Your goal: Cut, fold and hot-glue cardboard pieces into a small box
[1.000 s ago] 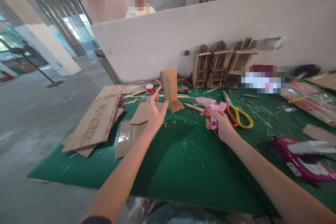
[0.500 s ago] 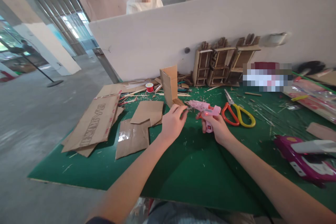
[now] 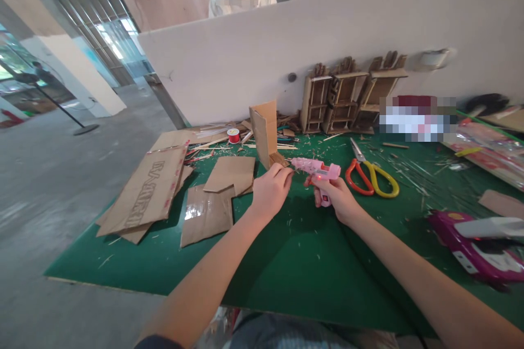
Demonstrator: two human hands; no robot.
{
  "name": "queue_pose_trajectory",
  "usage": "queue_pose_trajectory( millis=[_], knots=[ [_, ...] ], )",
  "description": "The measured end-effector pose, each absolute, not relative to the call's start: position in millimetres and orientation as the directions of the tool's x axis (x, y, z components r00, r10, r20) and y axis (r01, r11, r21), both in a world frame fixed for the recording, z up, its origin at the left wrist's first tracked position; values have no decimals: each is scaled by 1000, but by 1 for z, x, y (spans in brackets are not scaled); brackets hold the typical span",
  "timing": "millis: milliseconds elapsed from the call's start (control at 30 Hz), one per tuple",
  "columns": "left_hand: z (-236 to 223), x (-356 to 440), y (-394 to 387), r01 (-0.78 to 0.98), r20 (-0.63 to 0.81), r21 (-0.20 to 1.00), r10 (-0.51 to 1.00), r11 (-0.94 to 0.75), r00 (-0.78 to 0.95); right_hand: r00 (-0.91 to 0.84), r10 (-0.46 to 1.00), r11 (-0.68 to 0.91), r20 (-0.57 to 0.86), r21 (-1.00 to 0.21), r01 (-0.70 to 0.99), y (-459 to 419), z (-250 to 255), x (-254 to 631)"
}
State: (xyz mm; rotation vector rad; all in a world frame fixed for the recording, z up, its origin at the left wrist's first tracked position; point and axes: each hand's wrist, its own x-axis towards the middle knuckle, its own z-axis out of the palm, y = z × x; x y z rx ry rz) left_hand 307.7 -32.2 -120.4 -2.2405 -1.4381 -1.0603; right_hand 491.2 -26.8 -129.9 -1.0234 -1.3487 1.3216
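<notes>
My right hand (image 3: pixel 336 197) grips a pink glue gun (image 3: pixel 317 170) by its handle, its nozzle pointing left and a red light lit on its body. My left hand (image 3: pixel 270 190) is curled, fingers pinched at the foot of an upright folded cardboard piece (image 3: pixel 265 132), just left of the gun's nozzle. What the fingers pinch is too small to make out. Both hands hover over the green mat (image 3: pixel 286 251).
Flat cardboard sheets (image 3: pixel 151 191) lie at left, scissors with orange and yellow handles (image 3: pixel 370 177) at right. Small cardboard shelf models (image 3: pixel 347 99) lean on a white partition. A red thread spool (image 3: pixel 233 135), a magenta object (image 3: pixel 470 248) and a person behind the partition.
My left hand dropped from an open raised pose to a pinch at the cardboard's foot. The glue gun moved left toward it over the second; little changed in the last half second.
</notes>
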Motion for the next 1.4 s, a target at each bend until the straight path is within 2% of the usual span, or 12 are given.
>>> queue_pose_trajectory(
  millis=[300,500,667,933,1400],
  knots=[
    [-122,309,-34,889,666,204,724,-409,180,-188,981,34,38,-999,-25,-26,-131,490],
    [-119,310,-39,867,620,320,776,-381,112,-172,985,10,6,-1000,21,-24,-131,489],
    [-120,308,-41,829,647,389,760,-402,65,-80,997,-13,-3,-992,-123,-22,-128,489],
    [-125,309,-37,805,690,359,715,-472,112,-169,986,-2,2,-1000,-26,-28,-126,487],
    [-128,310,-34,811,683,346,719,-471,126,-229,973,-24,-16,-999,-32,-32,-125,484]
  ],
)
